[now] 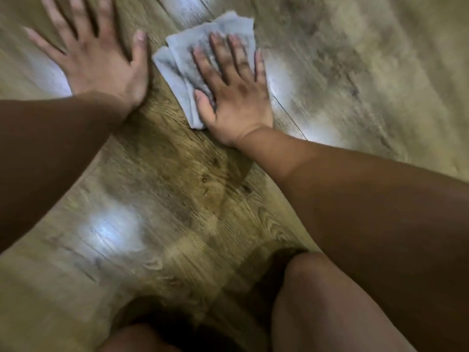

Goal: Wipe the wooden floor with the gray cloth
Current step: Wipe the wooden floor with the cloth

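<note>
Lying crumpled and folded on the brown wood-grain plank floor (177, 194), the soft gray cloth (182, 64) sits toward the top middle of the view, pinned under the right hand (233, 97). That hand presses flat on it, fingers straight and slightly spread, palm covering the cloth's right part while folds stick out to the left and above. Just left of the cloth, the left hand (101, 59) rests palm-down on bare planks, fingers splayed wide, holding nothing. A bare knee (319, 295) shows at the lower right.
</note>
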`<act>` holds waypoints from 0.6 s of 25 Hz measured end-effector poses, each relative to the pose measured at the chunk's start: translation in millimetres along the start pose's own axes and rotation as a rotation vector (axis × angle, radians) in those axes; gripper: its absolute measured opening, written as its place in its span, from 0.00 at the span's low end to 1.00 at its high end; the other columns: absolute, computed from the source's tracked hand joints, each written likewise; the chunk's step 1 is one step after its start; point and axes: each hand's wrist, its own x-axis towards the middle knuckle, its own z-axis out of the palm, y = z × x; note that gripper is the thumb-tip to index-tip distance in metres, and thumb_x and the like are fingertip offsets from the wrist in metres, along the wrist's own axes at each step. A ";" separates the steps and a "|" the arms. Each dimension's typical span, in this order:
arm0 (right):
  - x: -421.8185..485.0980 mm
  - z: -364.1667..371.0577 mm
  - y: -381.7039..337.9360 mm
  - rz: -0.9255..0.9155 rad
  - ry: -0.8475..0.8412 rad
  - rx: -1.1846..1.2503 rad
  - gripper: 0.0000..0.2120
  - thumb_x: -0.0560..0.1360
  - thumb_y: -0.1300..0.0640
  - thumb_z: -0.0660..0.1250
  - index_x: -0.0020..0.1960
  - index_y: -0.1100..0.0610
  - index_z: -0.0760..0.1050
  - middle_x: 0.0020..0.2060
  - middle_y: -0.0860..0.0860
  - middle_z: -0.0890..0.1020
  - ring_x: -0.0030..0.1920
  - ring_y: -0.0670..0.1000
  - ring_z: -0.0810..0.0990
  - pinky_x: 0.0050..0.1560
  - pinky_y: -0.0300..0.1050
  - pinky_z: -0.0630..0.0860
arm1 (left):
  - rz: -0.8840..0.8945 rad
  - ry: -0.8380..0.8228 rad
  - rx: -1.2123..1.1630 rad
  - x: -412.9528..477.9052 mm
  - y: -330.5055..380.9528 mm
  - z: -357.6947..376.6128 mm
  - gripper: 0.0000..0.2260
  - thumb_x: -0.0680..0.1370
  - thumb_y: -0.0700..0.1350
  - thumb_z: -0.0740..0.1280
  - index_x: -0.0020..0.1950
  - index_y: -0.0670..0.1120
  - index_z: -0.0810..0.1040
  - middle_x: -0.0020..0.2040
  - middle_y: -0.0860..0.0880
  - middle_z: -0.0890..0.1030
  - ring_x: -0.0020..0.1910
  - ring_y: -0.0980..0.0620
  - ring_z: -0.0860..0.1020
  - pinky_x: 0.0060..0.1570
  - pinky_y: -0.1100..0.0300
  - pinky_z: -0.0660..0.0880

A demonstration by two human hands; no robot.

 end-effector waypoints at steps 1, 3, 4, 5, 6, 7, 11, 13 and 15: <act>-1.1 -0.4 -0.2 -0.017 0.009 0.028 0.31 0.79 0.39 0.44 0.80 0.47 0.50 0.80 0.52 0.52 0.79 0.56 0.47 0.76 0.63 0.45 | -0.006 -0.003 -0.011 -0.5 -1.3 -3.0 0.32 0.78 0.68 0.46 0.79 0.54 0.56 0.82 0.45 0.54 0.81 0.37 0.49 0.72 0.27 0.48; -29.0 3.4 16.6 -0.013 0.026 0.086 0.30 0.81 0.39 0.45 0.80 0.48 0.49 0.80 0.53 0.52 0.79 0.56 0.48 0.76 0.63 0.44 | 0.000 0.005 -0.023 -1.9 1.5 -6.6 0.32 0.78 0.68 0.46 0.80 0.55 0.55 0.82 0.46 0.53 0.81 0.38 0.47 0.73 0.28 0.46; -61.8 9.5 38.2 0.021 0.019 0.086 0.29 0.81 0.39 0.44 0.80 0.48 0.48 0.80 0.53 0.51 0.79 0.56 0.47 0.76 0.64 0.45 | 0.008 0.008 -0.022 -2.6 3.9 -6.4 0.32 0.78 0.67 0.46 0.80 0.56 0.55 0.83 0.47 0.51 0.81 0.39 0.47 0.73 0.28 0.45; -108.0 13.0 66.2 0.078 -0.027 0.072 0.30 0.81 0.38 0.44 0.80 0.47 0.46 0.80 0.53 0.50 0.79 0.56 0.47 0.76 0.65 0.46 | 0.011 0.003 -0.026 -3.3 5.2 -5.7 0.31 0.78 0.67 0.46 0.80 0.57 0.54 0.83 0.47 0.51 0.81 0.39 0.46 0.73 0.28 0.45; -161.0 13.9 99.2 0.153 -0.100 0.062 0.31 0.81 0.37 0.43 0.80 0.48 0.45 0.80 0.53 0.49 0.79 0.57 0.47 0.75 0.68 0.49 | 0.001 0.001 -0.034 -2.7 3.6 -5.7 0.31 0.79 0.67 0.46 0.80 0.58 0.53 0.83 0.47 0.50 0.81 0.39 0.46 0.73 0.28 0.46; -214.1 8.2 131.7 0.258 -0.207 0.056 0.32 0.81 0.36 0.41 0.80 0.49 0.45 0.80 0.54 0.48 0.79 0.59 0.49 0.73 0.71 0.52 | -0.003 0.001 -0.044 -1.6 0.9 -5.5 0.31 0.79 0.67 0.47 0.80 0.58 0.53 0.83 0.47 0.50 0.81 0.38 0.47 0.72 0.27 0.47; -269.8 -16.8 193.5 0.518 -0.511 0.047 0.40 0.79 0.34 0.34 0.78 0.64 0.42 0.77 0.64 0.44 0.78 0.67 0.46 0.70 0.74 0.53 | 0.013 0.028 -0.047 -3.3 -1.2 3.7 0.29 0.80 0.68 0.46 0.79 0.59 0.50 0.82 0.46 0.51 0.80 0.35 0.51 0.70 0.26 0.53; -179.9 -16.4 170.1 0.387 -0.379 0.022 0.39 0.80 0.38 0.35 0.77 0.68 0.41 0.76 0.70 0.42 0.76 0.71 0.41 0.71 0.74 0.48 | -0.008 -0.009 -0.057 -0.9 -0.5 4.3 0.30 0.80 0.68 0.46 0.79 0.58 0.50 0.82 0.46 0.50 0.79 0.34 0.51 0.70 0.26 0.53; -63.7 -17.7 133.8 0.208 -0.191 0.016 0.36 0.81 0.41 0.40 0.78 0.67 0.42 0.76 0.71 0.44 0.76 0.71 0.42 0.73 0.72 0.44 | -0.010 -0.024 -0.082 1.9 2.3 0.2 0.30 0.80 0.68 0.48 0.79 0.57 0.52 0.82 0.44 0.50 0.79 0.32 0.51 0.69 0.24 0.53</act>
